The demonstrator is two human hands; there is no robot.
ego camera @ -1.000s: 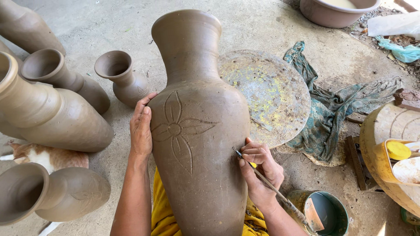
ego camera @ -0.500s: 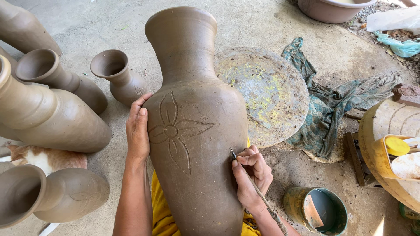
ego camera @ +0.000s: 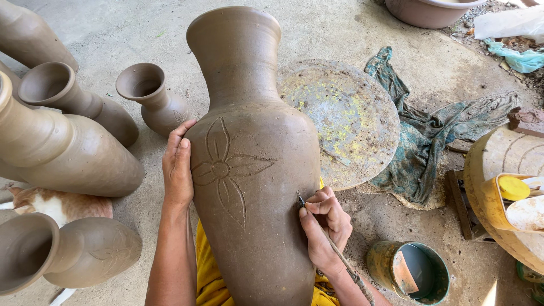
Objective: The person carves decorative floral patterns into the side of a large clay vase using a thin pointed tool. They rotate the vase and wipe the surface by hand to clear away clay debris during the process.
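A tall unfired brown clay vase lies tilted toward me across my lap, with a flower carved into its side. My left hand rests flat against the vase's left side, beside the flower. My right hand grips a thin stick-like carving tool, whose tip touches the vase's right side.
Several other clay vases lie and stand at the left. A round stained board and a green cloth lie at the right. A small can sits near my right wrist. A cat lies at the left.
My right hand with the tool has slid a little up and left along the vase's right side. The left hand stays pressed on the vase.
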